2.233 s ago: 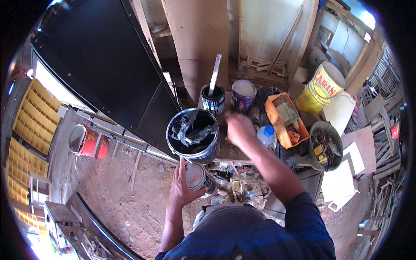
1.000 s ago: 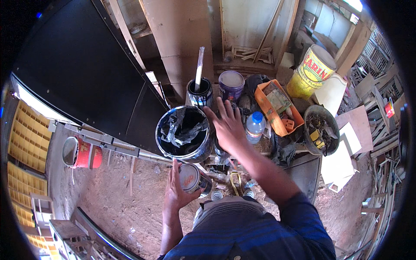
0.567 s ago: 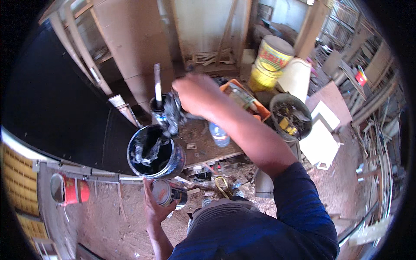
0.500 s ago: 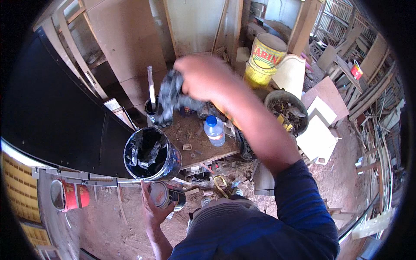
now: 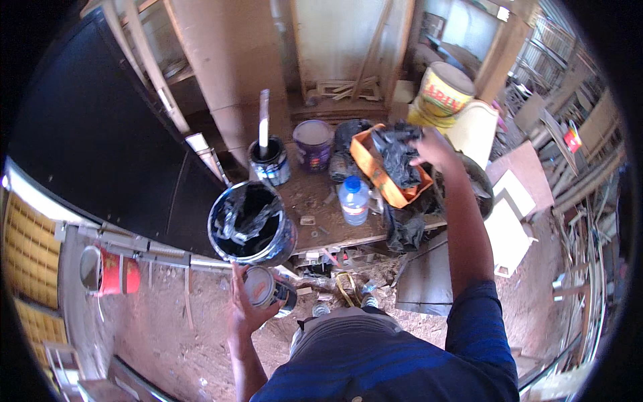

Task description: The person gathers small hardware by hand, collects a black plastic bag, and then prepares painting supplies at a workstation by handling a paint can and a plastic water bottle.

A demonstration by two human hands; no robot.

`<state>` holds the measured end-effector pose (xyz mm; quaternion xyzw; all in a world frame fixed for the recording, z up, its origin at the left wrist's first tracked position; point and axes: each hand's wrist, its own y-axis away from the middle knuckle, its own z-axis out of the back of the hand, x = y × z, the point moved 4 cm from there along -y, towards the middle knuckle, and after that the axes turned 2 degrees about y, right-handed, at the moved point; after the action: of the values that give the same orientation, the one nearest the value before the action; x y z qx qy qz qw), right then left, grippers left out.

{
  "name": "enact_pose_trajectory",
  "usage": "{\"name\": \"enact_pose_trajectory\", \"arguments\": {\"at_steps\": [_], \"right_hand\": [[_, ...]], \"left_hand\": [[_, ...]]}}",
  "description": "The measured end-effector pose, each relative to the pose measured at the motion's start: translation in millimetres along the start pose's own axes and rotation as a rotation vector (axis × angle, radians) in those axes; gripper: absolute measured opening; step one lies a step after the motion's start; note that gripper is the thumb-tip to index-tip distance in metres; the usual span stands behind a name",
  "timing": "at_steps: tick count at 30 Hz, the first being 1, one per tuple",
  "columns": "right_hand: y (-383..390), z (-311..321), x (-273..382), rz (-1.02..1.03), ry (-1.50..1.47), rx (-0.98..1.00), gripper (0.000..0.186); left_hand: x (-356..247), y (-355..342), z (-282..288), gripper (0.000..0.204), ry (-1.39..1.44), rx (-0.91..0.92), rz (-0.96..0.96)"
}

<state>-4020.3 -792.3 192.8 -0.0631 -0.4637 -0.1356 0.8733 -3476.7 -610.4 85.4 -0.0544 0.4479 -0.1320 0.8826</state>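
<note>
My left hand (image 5: 245, 301) is closed around a small lidded can (image 5: 262, 287), just below a large paint bucket (image 5: 287, 242) with dark contents and crumpled plastic inside. My right hand (image 5: 437, 149) reaches to the right side of the table, fingers apart, beside a crumpled black plastic bag (image 5: 399, 157). That bag lies over an orange open container (image 5: 375, 165); whether my fingertips still touch it is hard to tell. Nearby stands a clear bottle with a blue cap (image 5: 353, 201). Behind the bucket is a dark paint can (image 5: 270, 170) with a brush (image 5: 264, 114) upright in it.
A purple tub (image 5: 313, 149) stands farther back on the wooden table (image 5: 321, 231). More black plastic (image 5: 404, 228) hangs at its front edge. A yellow bucket (image 5: 443, 94) is at the back right, a large black panel (image 5: 100, 134) on the left, and a red bucket (image 5: 119, 271) on the ground.
My right hand has swung right with the black plastic bag, from near the brush can to the orange container, where the bag now lies. My left hand keeps hold of the small can.
</note>
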Motion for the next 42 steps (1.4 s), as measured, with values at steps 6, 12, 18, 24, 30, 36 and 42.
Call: {"name": "enact_pose_trajectory", "arguments": {"at_steps": [6,12,18,24,30,36,42], "right_hand": [[140,-85,170,0.934,0.149,-0.116,0.037],[202,-249,151,1.023,0.281,0.242,0.043],[170,-254,135,0.938,0.255,0.105,0.035],[154,-241,128,0.891,0.356,-0.055,0.037],[185,-129,115,0.864,0.197,-0.330,0.070],[141,-130,42,0.574,0.106,-0.189,0.069],[143,-85,22,0.413,-0.141,-0.214,0.064]], "left_hand": [[-8,4,12,0.141,-0.059,0.012,0.037],[-24,-10,9,0.141,-0.072,0.056,0.033],[-30,-44,2,0.136,-0.137,0.089,0.015],[-48,-59,-8,0.125,-0.182,0.150,-0.001],[-85,-56,-32,0.105,-0.084,0.113,-0.197],[-111,-82,-90,0.100,-0.157,0.117,-0.264],[-120,-111,-129,0.097,-0.280,0.049,-0.265]]}}
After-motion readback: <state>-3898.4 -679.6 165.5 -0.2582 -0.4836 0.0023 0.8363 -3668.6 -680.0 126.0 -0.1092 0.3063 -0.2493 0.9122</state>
